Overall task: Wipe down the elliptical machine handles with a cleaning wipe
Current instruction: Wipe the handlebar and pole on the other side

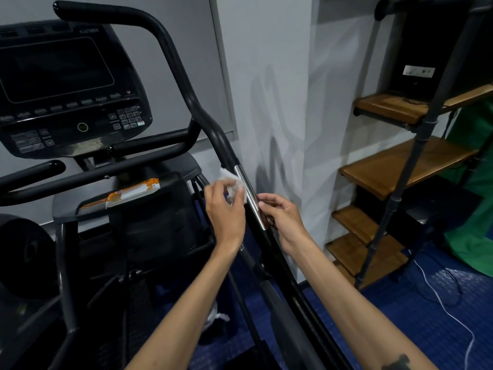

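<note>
Two bare forearms reach up from the bottom edge toward the long black handle (202,113) of the elliptical machine, which slants from upper left down to lower right. A shiny metal sleeve (249,194) covers part of this handle, and both hands meet there. On the sleeve's left side, the left hand (225,209) has its fingers curled around a crumpled white wipe (229,178); the wipe lies against the upper part of the sleeve, with a corner sticking out above the fingers. On the other side, the right hand (284,216) has its fingers bent toward the sleeve, fingertips touching or almost touching the metal; whether it truly grips the bar cannot be told.

Left of the hands, an orange and white pack of wipes (130,193) lies flat in the dark tray (66,209) below the console (61,84), whose screen is dark. A shorter black handlebar (149,148) curves out in front of the console.

Beside the white wall on the right stands a shelf (400,166) with brown wooden boards on a dark pipe frame. A white cable (442,305) trails over the blue floor (416,324) near its foot, and something green (474,231) sits behind it.
</note>
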